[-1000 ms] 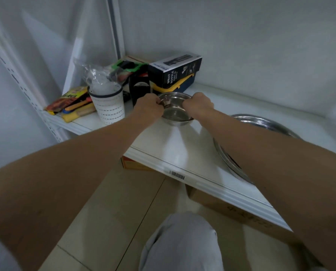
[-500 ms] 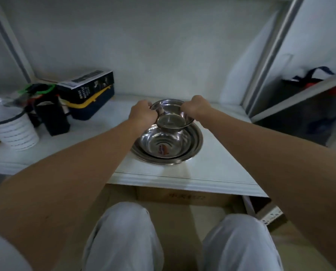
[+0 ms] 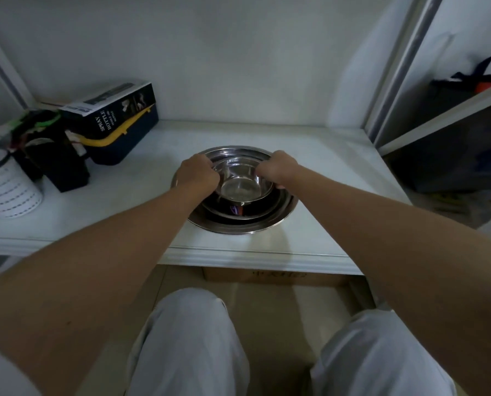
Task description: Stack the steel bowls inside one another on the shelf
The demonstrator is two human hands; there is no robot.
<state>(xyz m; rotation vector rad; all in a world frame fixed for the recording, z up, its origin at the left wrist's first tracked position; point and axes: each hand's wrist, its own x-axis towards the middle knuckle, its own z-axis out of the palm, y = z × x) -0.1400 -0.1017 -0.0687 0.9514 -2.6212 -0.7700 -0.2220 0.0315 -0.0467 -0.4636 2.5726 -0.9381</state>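
The left hand [image 3: 197, 175] and right hand [image 3: 278, 168] gripped the small shiny steel bowl [image 3: 242, 184] at nine and three o'clock; it hung low inside the nested larger steel bowls [image 3: 278, 215] on the white shelf [image 3: 324, 178]. The nesting step looked nearly done; next, probably, both grips must ease off once it seated.

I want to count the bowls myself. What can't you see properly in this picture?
- Head view: the left hand and right hand cover parts of the small bowl rim, and their fingers are hidden.
- The nested bowls overlap, so their count is unclear.
- The striped cup is cut off by the left edge.
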